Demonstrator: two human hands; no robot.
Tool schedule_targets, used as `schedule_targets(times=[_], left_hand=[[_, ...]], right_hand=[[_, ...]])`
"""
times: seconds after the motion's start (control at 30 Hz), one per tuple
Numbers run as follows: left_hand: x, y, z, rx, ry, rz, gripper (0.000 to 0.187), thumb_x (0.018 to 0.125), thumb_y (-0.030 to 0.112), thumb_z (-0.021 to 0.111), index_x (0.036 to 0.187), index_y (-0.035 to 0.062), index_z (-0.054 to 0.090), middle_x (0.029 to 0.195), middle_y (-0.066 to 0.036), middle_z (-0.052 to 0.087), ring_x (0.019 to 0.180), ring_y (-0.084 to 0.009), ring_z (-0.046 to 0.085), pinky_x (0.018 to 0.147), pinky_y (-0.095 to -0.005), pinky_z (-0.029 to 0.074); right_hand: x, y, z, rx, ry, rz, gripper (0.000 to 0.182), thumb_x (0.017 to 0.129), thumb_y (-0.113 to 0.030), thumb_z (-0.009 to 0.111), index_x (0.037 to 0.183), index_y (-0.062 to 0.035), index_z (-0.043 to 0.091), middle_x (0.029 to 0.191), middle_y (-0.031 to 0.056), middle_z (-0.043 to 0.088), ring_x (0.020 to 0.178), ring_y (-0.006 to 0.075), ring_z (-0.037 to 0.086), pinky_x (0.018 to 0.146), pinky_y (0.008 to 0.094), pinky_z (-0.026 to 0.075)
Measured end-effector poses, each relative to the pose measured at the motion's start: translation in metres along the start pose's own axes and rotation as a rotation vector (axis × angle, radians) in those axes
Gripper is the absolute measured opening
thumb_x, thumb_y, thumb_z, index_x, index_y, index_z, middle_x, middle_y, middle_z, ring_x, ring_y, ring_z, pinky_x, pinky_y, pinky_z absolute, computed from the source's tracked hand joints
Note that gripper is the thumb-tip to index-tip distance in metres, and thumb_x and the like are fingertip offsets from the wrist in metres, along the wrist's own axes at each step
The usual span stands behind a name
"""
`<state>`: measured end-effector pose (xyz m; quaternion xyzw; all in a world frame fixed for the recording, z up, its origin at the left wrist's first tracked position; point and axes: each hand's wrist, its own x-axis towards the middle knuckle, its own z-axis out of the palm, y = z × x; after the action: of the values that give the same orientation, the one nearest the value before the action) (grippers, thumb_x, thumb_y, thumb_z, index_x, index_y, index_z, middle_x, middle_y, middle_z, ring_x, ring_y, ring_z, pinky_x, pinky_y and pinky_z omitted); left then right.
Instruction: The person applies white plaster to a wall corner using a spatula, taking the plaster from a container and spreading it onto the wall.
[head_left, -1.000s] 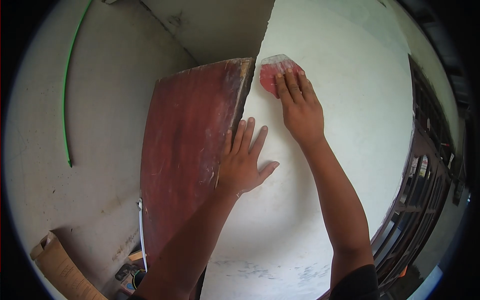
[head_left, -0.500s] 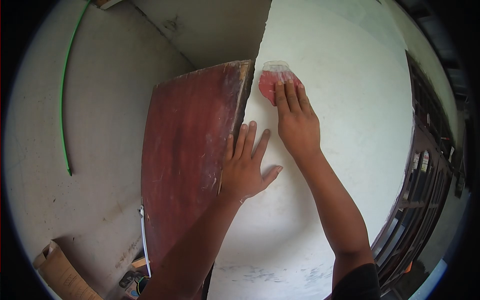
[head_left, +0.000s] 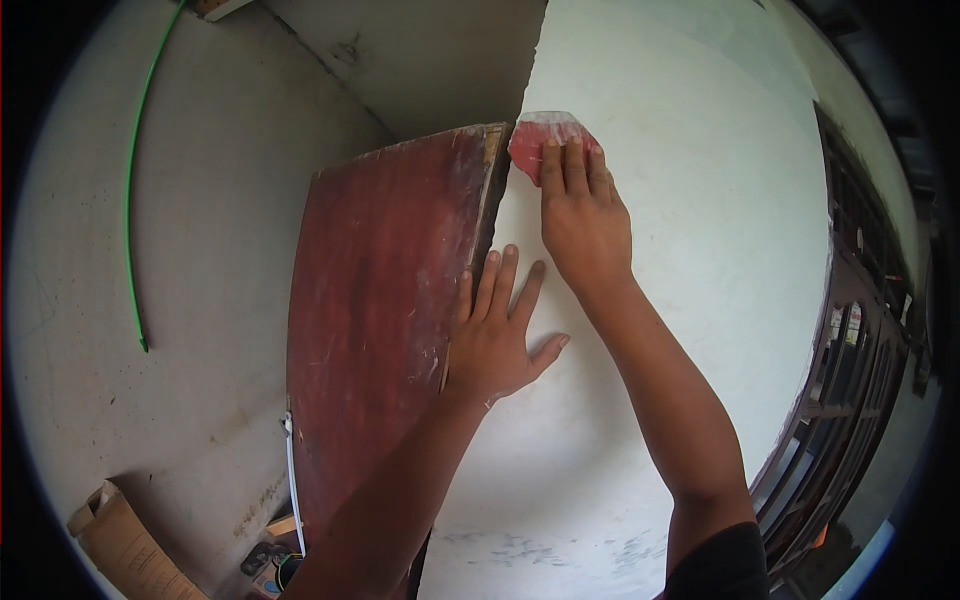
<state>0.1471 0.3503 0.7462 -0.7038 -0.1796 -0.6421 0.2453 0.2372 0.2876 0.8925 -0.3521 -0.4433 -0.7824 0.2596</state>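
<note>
In the head view, the right hand [head_left: 588,230] has hold of a red piece [head_left: 527,150] with a pale top edge, its straight fingers close together over the lower part; the thumb is hidden, so how tightly it grips I cannot tell. The piece lies against the white wall [head_left: 720,240], high up and just beside the wall's rough left edge, near the top corner of a reddish-brown wooden panel [head_left: 380,280].

The left hand [head_left: 492,345] is open and grips nothing — palm toward the wall, fingers pointing up, thumb out to the right. It sits lower than the right hand, where the panel's edge meets the white wall, with the little finger over that edge. A dark sleeve [head_left: 722,565] shows on the right arm.

Dark smudges [head_left: 540,550] mark the white wall low down between the forearms. On the left, a green cord [head_left: 128,210] hangs along a grey wall [head_left: 220,250], and brown cardboard [head_left: 130,540] stands at the bottom. Far right is a dark frame [head_left: 850,330] with arched openings.
</note>
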Motion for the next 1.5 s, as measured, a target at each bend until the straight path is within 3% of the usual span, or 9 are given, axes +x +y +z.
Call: schedule_targets(times=[0.17, 0.43, 0.67, 0.87, 1.0, 1.03, 1.13, 1.3, 1.5], left_hand=[[-0.002, -0.002, 0.002, 0.014, -0.002, 0.006, 0.086, 0.091, 0.06, 0.065, 0.155, 0.0075, 0.043, 0.165, -0.027, 0.026, 0.154, -0.044, 0.022, 0.122, -0.0604, 0.021], [-0.001, -0.001, 0.001, 0.005, -0.016, -0.005, 0.087, 0.091, 0.059, 0.065, 0.158, 0.0091, 0.039, 0.165, -0.027, 0.025, 0.154, -0.0436, 0.022, 0.122, -0.0604, 0.021], [-0.002, -0.001, 0.001, 0.008, 0.04, 0.001, 0.087, 0.087, 0.057, 0.071, 0.155, 0.0108, 0.043, 0.164, -0.023, 0.03, 0.153, -0.0399, 0.028, 0.12, -0.0601, 0.026], [-0.001, 0.0, 0.0, 0.006, 0.015, 0.012, 0.087, 0.09, 0.057, 0.067, 0.156, 0.0068, 0.041, 0.164, -0.027, 0.027, 0.154, -0.0447, 0.023, 0.121, -0.0611, 0.023], [-0.001, -0.001, 0.001, 0.014, 0.011, 0.013, 0.087, 0.09, 0.058, 0.067, 0.154, 0.0055, 0.043, 0.164, -0.027, 0.028, 0.154, -0.0449, 0.023, 0.12, -0.0615, 0.024], [-0.002, -0.001, 0.002, 0.018, 0.008, 0.015, 0.086, 0.09, 0.058, 0.067, 0.154, 0.0056, 0.043, 0.164, -0.027, 0.028, 0.154, -0.0449, 0.023, 0.12, -0.0617, 0.024], [-0.003, -0.002, 0.002, 0.034, 0.008, 0.005, 0.086, 0.089, 0.058, 0.069, 0.154, 0.0076, 0.044, 0.164, -0.025, 0.029, 0.154, -0.042, 0.024, 0.121, -0.0606, 0.024], [-0.001, 0.0, 0.001, 0.017, 0.026, -0.007, 0.086, 0.088, 0.057, 0.07, 0.154, 0.0093, 0.043, 0.164, -0.023, 0.029, 0.154, -0.039, 0.025, 0.121, -0.0593, 0.024], [-0.001, -0.002, 0.002, -0.007, 0.001, 0.0, 0.086, 0.089, 0.058, 0.069, 0.153, 0.0052, 0.044, 0.164, -0.026, 0.027, 0.154, -0.0453, 0.022, 0.121, -0.0621, 0.022]], right_hand=[[-0.028, -0.015, 0.001, -0.125, -0.189, -0.04, 0.053, 0.088, -0.006, 0.063, 0.14, 0.0028, 0.057, 0.132, 0.0268, 0.065, 0.122, 0.0407, 0.066, 0.098, 0.0411, 0.058], [-0.003, 0.012, 0.003, -0.088, 0.043, 0.012, 0.046, 0.092, -0.012, 0.062, 0.134, 0.0062, 0.06, 0.13, 0.0308, 0.065, 0.118, 0.0419, 0.067, 0.096, 0.0424, 0.058], [-0.056, -0.013, -0.01, -0.056, -0.185, 0.002, 0.055, 0.088, -0.012, 0.066, 0.138, 0.0084, 0.057, 0.131, 0.0317, 0.064, 0.118, 0.0427, 0.067, 0.095, 0.0422, 0.059], [-0.013, 0.006, -0.006, -0.047, -0.006, 0.013, 0.054, 0.087, -0.012, 0.067, 0.137, 0.0073, 0.058, 0.131, 0.0292, 0.065, 0.118, 0.0399, 0.068, 0.097, 0.0412, 0.058], [-0.017, 0.003, 0.01, -0.148, -0.141, -0.123, 0.052, 0.09, -0.017, 0.068, 0.135, 0.0075, 0.06, 0.132, 0.0281, 0.064, 0.116, 0.0447, 0.068, 0.092, 0.0416, 0.06], [-0.025, -0.004, 0.005, -0.191, -0.164, -0.137, 0.052, 0.086, -0.009, 0.066, 0.135, 0.0058, 0.06, 0.133, 0.0259, 0.065, 0.118, 0.0406, 0.068, 0.086, 0.0358, 0.062], [-0.041, -0.023, -0.018, -0.083, -0.135, -0.107, 0.051, 0.085, -0.018, 0.07, 0.129, 0.0083, 0.064, 0.126, 0.0282, 0.068, 0.112, 0.0469, 0.069, 0.081, 0.044, 0.062], [0.004, -0.007, -0.011, -0.146, -0.026, -0.079, 0.05, 0.082, -0.011, 0.071, 0.127, 0.0094, 0.065, 0.126, 0.029, 0.068, 0.108, 0.0451, 0.07, 0.073, 0.0381, 0.062], [-0.018, -0.016, 0.001, -0.163, -0.143, -0.156, 0.051, 0.082, -0.011, 0.069, 0.129, 0.0102, 0.064, 0.126, 0.0296, 0.068, 0.106, 0.0474, 0.071, 0.072, 0.0408, 0.062]])
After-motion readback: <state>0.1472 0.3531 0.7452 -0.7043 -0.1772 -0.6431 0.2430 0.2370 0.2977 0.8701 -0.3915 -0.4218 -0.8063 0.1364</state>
